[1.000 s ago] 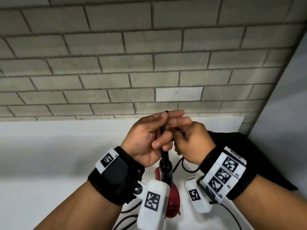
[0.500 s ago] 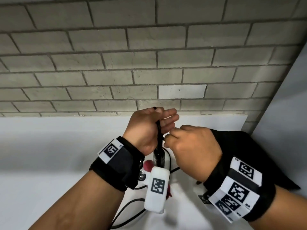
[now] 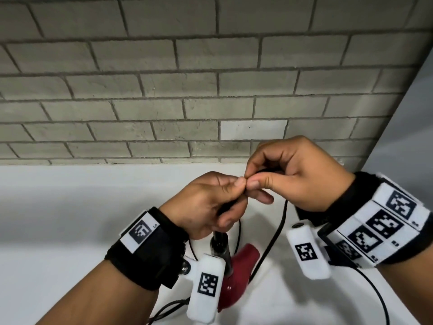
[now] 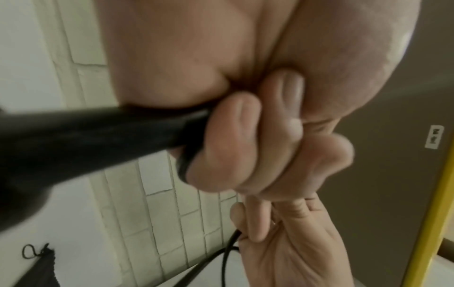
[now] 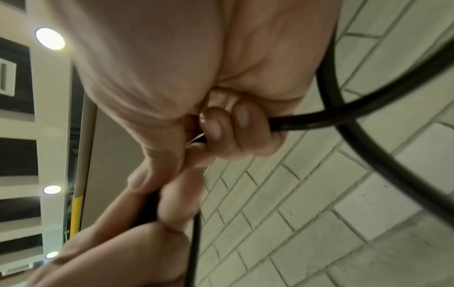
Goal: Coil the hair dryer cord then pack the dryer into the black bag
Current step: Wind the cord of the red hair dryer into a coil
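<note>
The red hair dryer hangs below my hands by its black handle, above the white table. My left hand grips the handle's end with curled fingers. My right hand meets it thumb to thumb and grips the black cord in curled fingers. A loop of cord hangs from the right hand down past the dryer. The black bag lies mostly hidden behind my right wrist; its drawstring corner shows in the left wrist view.
A grey brick wall stands close behind the table. A pale panel closes off the right side. More cord trails on the table under my left forearm.
My right hand rose and moved right, drawing a cord loop up beside the left hand. The left hand dropped a little and curled tighter on the handle. The dryer's red body swung into view.
</note>
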The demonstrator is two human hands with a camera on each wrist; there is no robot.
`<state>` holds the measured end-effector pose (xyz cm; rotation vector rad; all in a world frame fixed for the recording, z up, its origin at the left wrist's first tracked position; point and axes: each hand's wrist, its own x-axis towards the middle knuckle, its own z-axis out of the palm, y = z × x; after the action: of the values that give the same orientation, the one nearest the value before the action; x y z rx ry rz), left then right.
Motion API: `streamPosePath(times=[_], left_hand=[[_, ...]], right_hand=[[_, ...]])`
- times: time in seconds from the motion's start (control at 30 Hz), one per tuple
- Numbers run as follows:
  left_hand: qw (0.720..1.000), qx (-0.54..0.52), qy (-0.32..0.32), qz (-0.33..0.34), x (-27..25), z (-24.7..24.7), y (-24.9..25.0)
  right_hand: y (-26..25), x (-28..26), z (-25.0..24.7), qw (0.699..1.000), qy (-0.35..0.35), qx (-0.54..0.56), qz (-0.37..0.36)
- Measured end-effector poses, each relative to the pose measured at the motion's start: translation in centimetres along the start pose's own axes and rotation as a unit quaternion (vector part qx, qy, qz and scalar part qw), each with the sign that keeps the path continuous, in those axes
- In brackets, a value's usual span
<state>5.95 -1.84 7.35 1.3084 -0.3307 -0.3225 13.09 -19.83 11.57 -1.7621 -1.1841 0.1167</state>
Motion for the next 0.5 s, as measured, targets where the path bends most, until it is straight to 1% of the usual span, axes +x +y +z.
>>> streamPosePath(times=[0.1,0.2,0.23,0.27,0.33,0.37,0.43,0.5], left_hand=[[0.997,-0.057,-0.043,-0.014,-0.4,0.0,-0.4],[0.987,-0.143,-0.071,0.017,-0.6,-0.2,-0.3],[0.984,-0.158,-0.071,0.031,-0.6,-0.3,-0.2],[0.982,-0.167,-0.069,0.047,-0.6,-0.3,-0.1],[0.979,-0.184,-0.053,0.077,-0.6,-0.4,0.3],[0.977,-0.190,-0.034,0.093,-0.6,-0.4,0.4],[0.972,-0.198,0.022,0.123,-0.3,-0.5,0.7],[0.965,-0.203,0.079,0.148,0.2,-0.8,1.0]], right_hand=[[1.0,-0.1,0.5,0.999,0.029,-0.020,-0.021],[1.8,-0.6,1.8,0.998,0.058,0.014,-0.035],[2.2,-0.9,2.3,0.997,0.064,0.010,-0.034],[2.6,-1.3,2.8,0.997,0.070,-0.017,-0.034],[3.2,-1.9,3.8,0.989,0.083,-0.118,-0.031],[3.5,-2.0,4.3,0.982,0.094,-0.162,-0.033],[3.6,-2.2,5.0,0.969,0.119,-0.210,-0.045],[3.4,-2.3,5.7,0.954,0.116,-0.274,-0.046]])
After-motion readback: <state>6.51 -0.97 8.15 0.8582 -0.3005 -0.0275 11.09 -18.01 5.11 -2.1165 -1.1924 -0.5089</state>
